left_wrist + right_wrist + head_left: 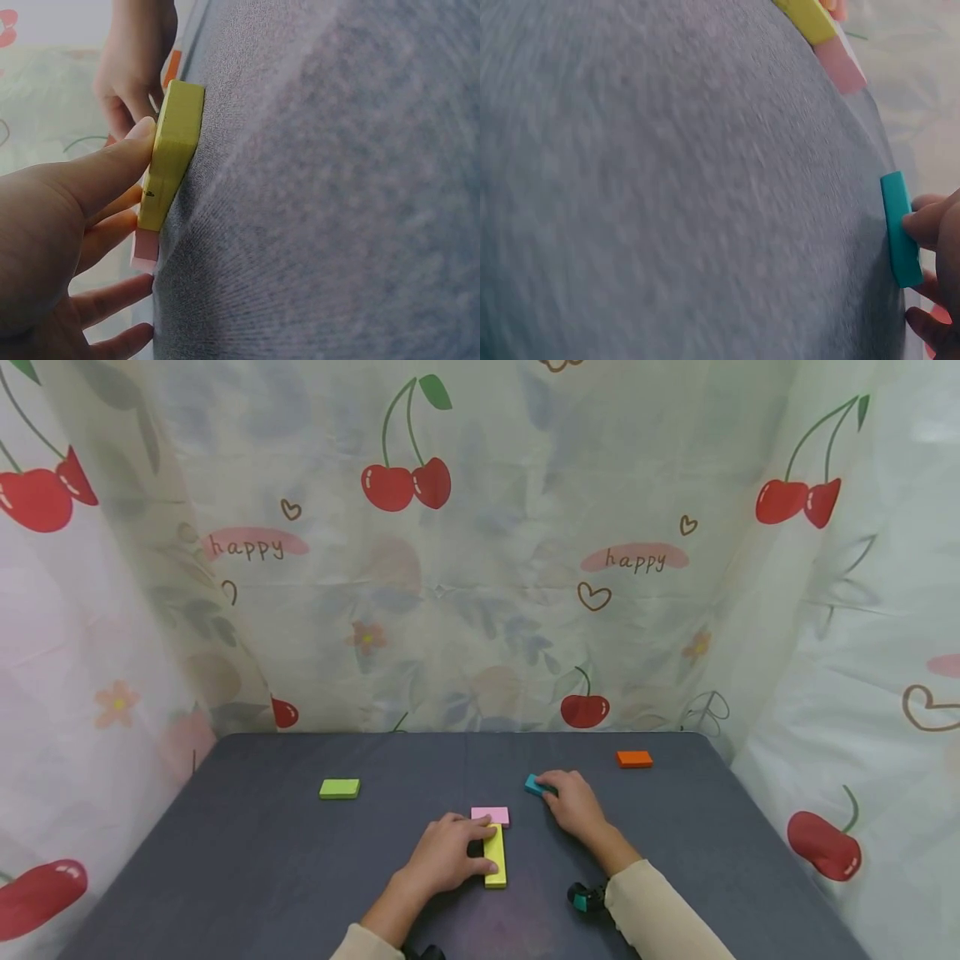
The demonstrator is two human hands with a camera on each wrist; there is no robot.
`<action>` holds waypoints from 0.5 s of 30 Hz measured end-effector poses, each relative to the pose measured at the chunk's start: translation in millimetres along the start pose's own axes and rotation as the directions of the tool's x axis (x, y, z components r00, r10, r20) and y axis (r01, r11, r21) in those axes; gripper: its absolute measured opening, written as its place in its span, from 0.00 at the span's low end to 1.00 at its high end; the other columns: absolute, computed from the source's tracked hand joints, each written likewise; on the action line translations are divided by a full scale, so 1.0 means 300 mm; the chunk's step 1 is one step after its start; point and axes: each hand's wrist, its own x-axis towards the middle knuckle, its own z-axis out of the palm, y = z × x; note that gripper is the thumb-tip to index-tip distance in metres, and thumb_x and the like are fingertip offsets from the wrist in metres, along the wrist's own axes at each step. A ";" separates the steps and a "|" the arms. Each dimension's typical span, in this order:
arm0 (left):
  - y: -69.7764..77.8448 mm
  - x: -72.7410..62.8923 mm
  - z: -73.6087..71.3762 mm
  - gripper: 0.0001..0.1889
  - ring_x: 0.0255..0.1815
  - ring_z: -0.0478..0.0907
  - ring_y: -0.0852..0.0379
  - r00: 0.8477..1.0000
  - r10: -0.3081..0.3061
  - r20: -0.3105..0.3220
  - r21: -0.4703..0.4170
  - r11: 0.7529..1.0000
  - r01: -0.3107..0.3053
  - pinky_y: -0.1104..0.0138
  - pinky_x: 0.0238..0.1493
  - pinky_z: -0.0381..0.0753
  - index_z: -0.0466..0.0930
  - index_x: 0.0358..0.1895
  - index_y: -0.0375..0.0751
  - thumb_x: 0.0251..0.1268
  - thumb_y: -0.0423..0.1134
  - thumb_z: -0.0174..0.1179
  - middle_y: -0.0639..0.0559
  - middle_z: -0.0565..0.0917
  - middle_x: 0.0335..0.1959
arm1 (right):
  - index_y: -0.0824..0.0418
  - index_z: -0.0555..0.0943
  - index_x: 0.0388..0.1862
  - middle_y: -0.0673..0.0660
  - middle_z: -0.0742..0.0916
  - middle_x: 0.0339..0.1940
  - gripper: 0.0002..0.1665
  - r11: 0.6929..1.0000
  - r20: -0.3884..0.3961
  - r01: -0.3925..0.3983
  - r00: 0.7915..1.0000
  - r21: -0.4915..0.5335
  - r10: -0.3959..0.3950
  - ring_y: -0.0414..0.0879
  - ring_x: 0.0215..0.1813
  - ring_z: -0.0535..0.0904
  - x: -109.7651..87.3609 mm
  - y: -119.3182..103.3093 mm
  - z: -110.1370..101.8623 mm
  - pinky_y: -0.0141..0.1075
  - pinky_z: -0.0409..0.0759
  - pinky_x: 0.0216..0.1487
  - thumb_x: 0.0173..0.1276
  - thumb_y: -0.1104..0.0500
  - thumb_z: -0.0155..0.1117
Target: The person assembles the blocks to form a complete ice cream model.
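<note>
In the head view my left hand (447, 853) has its thumb and fingers on a long yellow block (496, 860), the thumb toward the near end and the fingertips toward the far end. At that far end a pink block (490, 815) lies crosswise against it; the left wrist view shows the pink block (145, 250) beyond the yellow block (171, 150). Farther back and to the right, my right hand (576, 806) grips a blue block (534, 785) at the table surface. The right wrist view shows thumb and fingers around the blue block (901, 229).
A green block (340, 789) lies at the back left of the dark table (247, 868), and an orange block (634, 760) near its back right edge. Curtains (480, 552) with cherry prints stand behind and along both sides.
</note>
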 end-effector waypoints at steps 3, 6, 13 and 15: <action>-0.001 0.001 0.000 0.28 0.58 0.72 0.49 1.000 0.000 0.002 -0.003 1.000 0.000 0.49 0.55 0.70 0.82 0.59 0.55 0.54 0.57 0.69 0.59 0.77 0.63 | 0.59 0.85 0.51 0.55 0.85 0.51 0.15 1.000 -0.003 0.025 1.000 0.006 -0.025 0.54 0.53 0.77 0.002 -0.013 0.013 0.51 0.74 0.55 0.64 0.65 0.67; -0.001 0.001 -0.001 0.28 0.58 0.72 0.48 1.000 0.001 0.003 -0.004 1.000 -0.001 0.49 0.56 0.70 0.82 0.59 0.55 0.54 0.58 0.69 0.59 0.77 0.63 | 0.58 0.86 0.50 0.55 0.85 0.51 0.15 0.999 0.004 0.049 0.999 0.013 -0.049 0.54 0.53 0.77 0.006 -0.028 0.027 0.51 0.73 0.56 0.64 0.65 0.68; -0.003 0.002 0.000 0.28 0.58 0.72 0.49 1.000 -0.003 0.019 -0.010 1.000 0.004 0.49 0.56 0.70 0.81 0.60 0.56 0.55 0.58 0.69 0.59 0.76 0.64 | 0.57 0.86 0.51 0.55 0.85 0.52 0.15 0.995 0.028 0.098 0.995 0.033 -0.099 0.54 0.53 0.77 0.015 -0.069 0.044 0.51 0.73 0.55 0.66 0.64 0.67; -0.004 0.002 0.000 0.28 0.58 0.72 0.49 1.000 -0.004 0.025 -0.014 1.000 0.004 0.49 0.56 0.69 0.81 0.60 0.56 0.55 0.58 0.68 0.59 0.76 0.64 | 0.57 0.85 0.51 0.55 0.86 0.52 0.15 0.993 0.033 0.108 0.993 0.047 -0.110 0.54 0.53 0.77 0.017 -0.079 0.047 0.51 0.73 0.56 0.66 0.64 0.66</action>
